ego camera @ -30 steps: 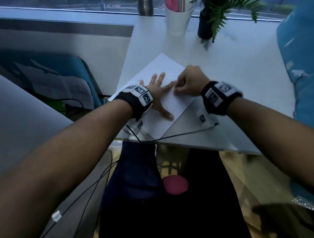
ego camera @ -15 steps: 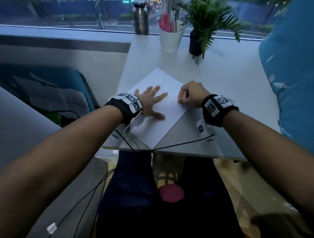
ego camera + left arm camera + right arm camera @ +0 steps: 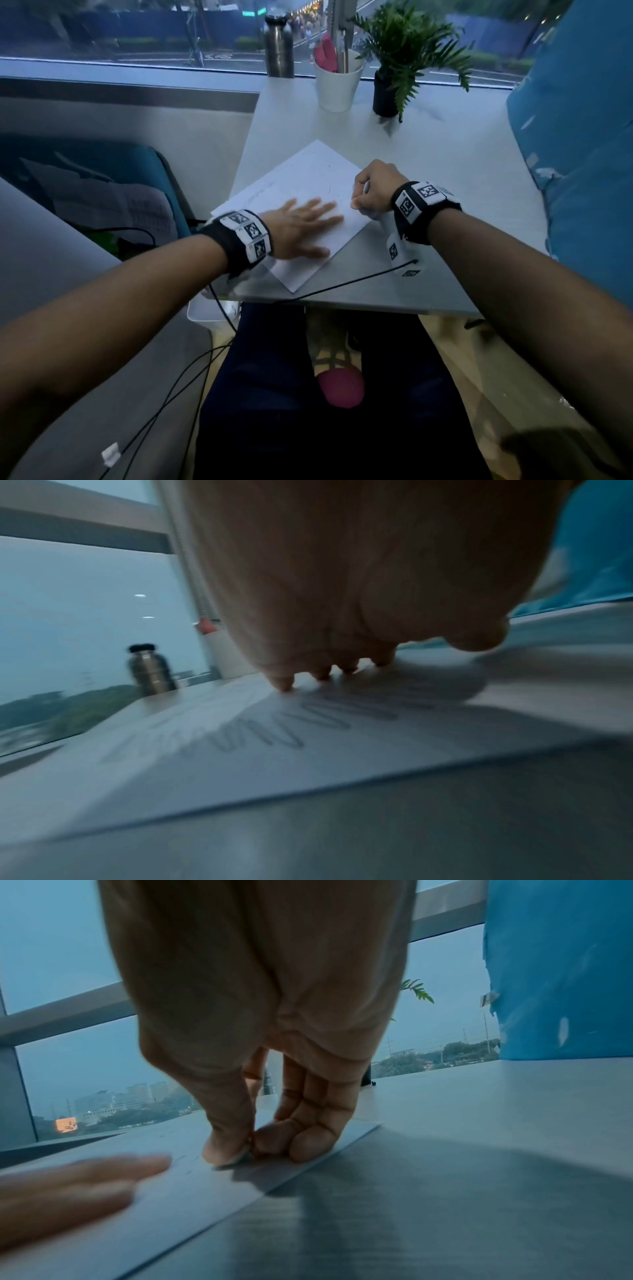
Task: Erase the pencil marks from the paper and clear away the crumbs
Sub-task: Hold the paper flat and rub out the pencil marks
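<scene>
A white sheet of paper [image 3: 308, 171] lies askew on the grey table [image 3: 445, 164]. Faint pencil marks [image 3: 329, 190] show near its right side, and a zigzag scribble [image 3: 308, 723] runs under my left hand. My left hand [image 3: 301, 222] lies flat on the sheet with straight fingers [image 3: 284, 685] touching it, blurred by motion. My right hand [image 3: 373, 188] is curled at the sheet's right edge. Its thumb and fingertips [image 3: 236, 1148] pinch a small white eraser [image 3: 365, 187] down on the paper; the eraser is mostly hidden. No crumbs are clear enough to make out.
At the back of the table by the window stand a steel bottle [image 3: 279, 44], a white cup [image 3: 337, 85] with pens and a potted fern [image 3: 394, 68]. A blue cushion [image 3: 582, 154] rises on the right. Cables [image 3: 342, 284] run over the near table edge.
My left hand has slid a little toward me on the paper, its fingers drawn together and turned rightward, now blurred. The right hand has moved back from mid-sheet to the paper's right edge, still curled.
</scene>
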### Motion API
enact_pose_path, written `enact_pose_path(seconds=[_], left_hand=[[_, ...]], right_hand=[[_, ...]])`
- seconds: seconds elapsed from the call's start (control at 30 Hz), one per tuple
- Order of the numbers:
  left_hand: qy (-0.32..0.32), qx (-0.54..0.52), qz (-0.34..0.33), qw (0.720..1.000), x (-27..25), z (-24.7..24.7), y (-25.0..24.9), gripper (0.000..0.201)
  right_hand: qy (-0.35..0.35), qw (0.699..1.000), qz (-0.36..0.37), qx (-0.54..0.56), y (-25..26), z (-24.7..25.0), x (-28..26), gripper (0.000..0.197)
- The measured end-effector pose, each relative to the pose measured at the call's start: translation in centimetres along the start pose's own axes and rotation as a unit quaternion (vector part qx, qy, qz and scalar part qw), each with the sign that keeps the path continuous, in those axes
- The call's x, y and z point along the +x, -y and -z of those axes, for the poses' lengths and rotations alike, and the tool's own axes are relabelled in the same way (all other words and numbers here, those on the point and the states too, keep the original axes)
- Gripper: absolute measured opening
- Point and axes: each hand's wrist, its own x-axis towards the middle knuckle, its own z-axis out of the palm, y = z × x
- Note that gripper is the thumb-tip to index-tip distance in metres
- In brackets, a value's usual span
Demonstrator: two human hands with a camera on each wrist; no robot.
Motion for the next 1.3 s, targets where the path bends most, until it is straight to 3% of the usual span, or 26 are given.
enact_pose_path(seconds=[0.07,0.1,0.2,0.27,0.4,0.5,0.67,0.83,1.0,1.17,1.3], left_hand=[[-0.018,-0.004,0.063,0.998,0.4,0.6,1.6,0.094],[-0.028,-0.003,0.059,0.998,0.3,0.8,1.6,0.098],[-0.034,-0.03,-0.046,0.998,0.1,0.9,0.4,0.087],[-0.005,-0.061,-0.068,0.996,0.1,0.6,0.6,0.087],[0.016,-0.07,0.046,0.996,1.0,0.8,2.4,0.13],[0.019,-0.072,0.063,0.995,1.6,0.5,2.2,0.144],[0.001,-0.099,0.083,0.992,1.6,0.5,1.7,0.143],[-0.012,-0.12,0.098,0.988,1.7,0.0,1.8,0.155],[-0.006,-0.116,0.106,0.988,1.6,0.1,1.8,0.161],[-0.003,-0.113,0.124,0.986,1.8,0.2,1.5,0.162],[0.001,-0.108,0.124,0.986,1.6,0.4,1.5,0.161]], right_hand=[[-0.003,1.0,-0.001,-0.004,0.1,0.0,-0.1,0.006],[-0.002,1.0,-0.002,-0.003,0.1,0.1,0.0,0.006],[0.007,1.0,-0.002,-0.005,0.1,0.4,0.1,0.005],[0.005,1.0,0.003,-0.013,0.0,0.5,0.1,0.004],[0.008,0.997,0.022,-0.079,0.8,-0.5,0.6,0.004],[-0.005,0.992,0.032,-0.121,1.5,-1.3,0.9,0.006],[-0.011,0.994,0.096,-0.058,4.2,-2.6,0.0,0.005],[-0.019,0.997,0.065,-0.045,4.7,-3.1,-0.3,0.009],[0.054,0.985,0.152,-0.067,5.9,-4.3,-4.3,0.008],[-0.028,0.995,0.09,-0.037,4.6,-3.3,-1.6,0.012],[0.047,0.983,0.147,-0.096,6.3,-4.8,-4.3,0.009]])
